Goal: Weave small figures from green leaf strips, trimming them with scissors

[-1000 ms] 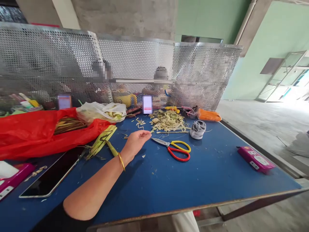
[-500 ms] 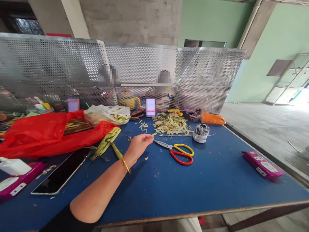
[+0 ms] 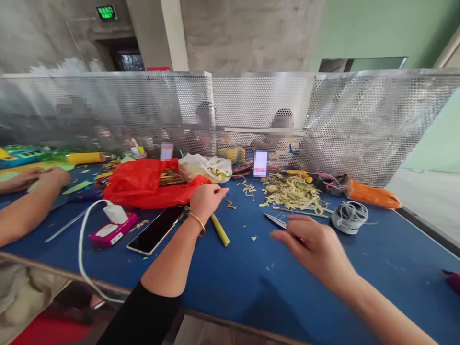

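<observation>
My left hand [image 3: 206,203], with a gold bangle at its wrist, is closed beside the red plastic bag [image 3: 134,184]; whatever its fingertips pinch is too small to make out. A yellow-green stalk [image 3: 220,230] lies just to its right on the blue table. My right hand [image 3: 311,242] hovers with curled fingers over the scissors [image 3: 276,221]. Only the blades show, and the handles are hidden under the hand. Whether it grips them cannot be told. Behind it sits a heap of dry husk strips [image 3: 294,191], with a spool of grey cord [image 3: 350,217] to the right.
A black phone [image 3: 156,230] and a magenta power strip [image 3: 113,230] with a white cable lie at the left. Another person's hands [image 3: 46,179] work at the far left. A perforated metal screen [image 3: 258,103] stands behind; an orange bundle [image 3: 373,193] is at the right.
The view has swung left. My right hand has come into view over the scissors. My left hand has moved away from the scissors tip and husk heap, toward the red bag.
</observation>
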`<state>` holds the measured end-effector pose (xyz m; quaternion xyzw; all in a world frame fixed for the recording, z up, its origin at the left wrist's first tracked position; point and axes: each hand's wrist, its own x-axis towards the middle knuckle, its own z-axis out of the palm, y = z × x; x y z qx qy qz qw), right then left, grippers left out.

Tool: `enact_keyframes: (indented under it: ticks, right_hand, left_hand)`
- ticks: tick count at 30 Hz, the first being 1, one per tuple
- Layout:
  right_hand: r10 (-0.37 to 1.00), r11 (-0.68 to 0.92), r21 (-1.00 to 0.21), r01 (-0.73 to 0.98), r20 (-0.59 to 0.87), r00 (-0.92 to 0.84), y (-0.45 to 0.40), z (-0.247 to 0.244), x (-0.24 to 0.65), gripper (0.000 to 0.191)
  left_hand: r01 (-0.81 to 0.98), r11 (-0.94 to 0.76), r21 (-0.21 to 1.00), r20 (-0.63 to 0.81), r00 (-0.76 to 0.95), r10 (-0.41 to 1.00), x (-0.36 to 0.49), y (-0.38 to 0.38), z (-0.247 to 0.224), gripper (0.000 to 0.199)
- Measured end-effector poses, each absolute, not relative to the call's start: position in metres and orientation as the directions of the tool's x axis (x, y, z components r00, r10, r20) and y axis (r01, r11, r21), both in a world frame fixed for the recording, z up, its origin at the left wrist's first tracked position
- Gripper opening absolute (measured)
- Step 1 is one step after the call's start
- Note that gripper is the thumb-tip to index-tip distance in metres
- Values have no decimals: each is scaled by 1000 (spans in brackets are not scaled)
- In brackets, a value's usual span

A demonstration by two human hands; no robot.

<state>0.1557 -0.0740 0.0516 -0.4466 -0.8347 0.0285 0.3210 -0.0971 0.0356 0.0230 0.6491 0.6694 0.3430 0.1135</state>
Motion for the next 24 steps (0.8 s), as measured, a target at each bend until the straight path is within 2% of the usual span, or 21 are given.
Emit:
enact_keyframes:
  ticks: [1, 2, 3, 4, 5, 6, 7, 8, 9, 11, 13, 14, 15, 17, 19, 20, 22, 24]
  right_hand:
    - [786, 570, -344, 746, 494, -372, -54, 44, 142, 30]
    - [813, 542, -370, 754, 459, -359, -37, 34, 130, 17]
    - [819, 548, -372, 749, 424, -388, -23, 22, 120, 20]
    - [804, 575, -322, 753, 395, -445, -12, 11, 113, 43]
    - [796, 580, -258, 772, 377, -473, -4, 0, 108, 56]
    - [799, 569, -205, 797, 368, -476, 2, -10, 105, 53]
    - [809, 546, -164, 821, 359, -466, 6, -18, 105, 39]
    - [819, 520, -139, 843, 361, -446, 8, -24, 106, 24]
    - [821, 504, -127, 854, 376, -429, 10, -27, 109, 20]
    - [808, 484, -139, 864, 450, -380, 14, -28, 119, 27]
    - [790, 463, -166, 871, 522, -320, 19, -22, 132, 52]
    - [798, 435, -183, 882, 533, -283, 23, -18, 140, 58]
    - [820, 390, -202, 899, 521, -238, 26, -13, 149, 53]
    - [881, 223, -264, 938, 468, -78, 34, -5, 167, 26]
    - [881, 71, -315, 946, 465, 89, 39, 2, 185, 26]
    - [859, 56, -316, 947, 499, 116, 41, 5, 192, 26]
    - [832, 80, -287, 954, 547, 95, 42, 9, 202, 37]
    - [867, 63, -275, 959, 492, 84, 42, 11, 207, 32]
  left_hand:
    - [856, -18, 517, 264, -139, 955, -105, 35, 24, 41]
    - [896, 17, 443, 227, -131, 965, -111, 35, 24, 43]
    - [921, 25, 388, 188, -106, 976, -116, 34, 23, 41]
    - [934, 6, 357, 145, -61, 988, -119, 34, 23, 35]
    - [938, -30, 345, 108, -8, 994, -122, 34, 22, 27]
    - [937, -69, 343, 78, 45, 996, -123, 34, 20, 21]
    - [933, -107, 344, 53, 95, 994, -124, 33, 19, 21]
    - [930, -142, 340, 26, 142, 989, -124, 33, 17, 25]
    - [926, -172, 335, 0, 183, 983, -124, 33, 16, 30]
    - [921, -213, 325, -30, 235, 971, -124, 33, 13, 34]
    - [918, -237, 319, -31, 260, 965, -123, 33, 9, 33]
    - [916, -244, 318, -27, 266, 964, -122, 34, 8, 31]
    - [915, -250, 318, -22, 271, 962, -122, 35, 7, 29]
    - [910, -259, 325, -8, 277, 961, -121, 37, 5, 24]
    - [899, -274, 341, 18, 285, 958, -121, 38, 5, 20]
    - [892, -283, 351, 33, 291, 956, -121, 38, 6, 20]
    - [881, -298, 367, 49, 302, 952, -121, 38, 6, 21]
    - [875, -304, 376, 35, 314, 949, -122, 37, 7, 23]
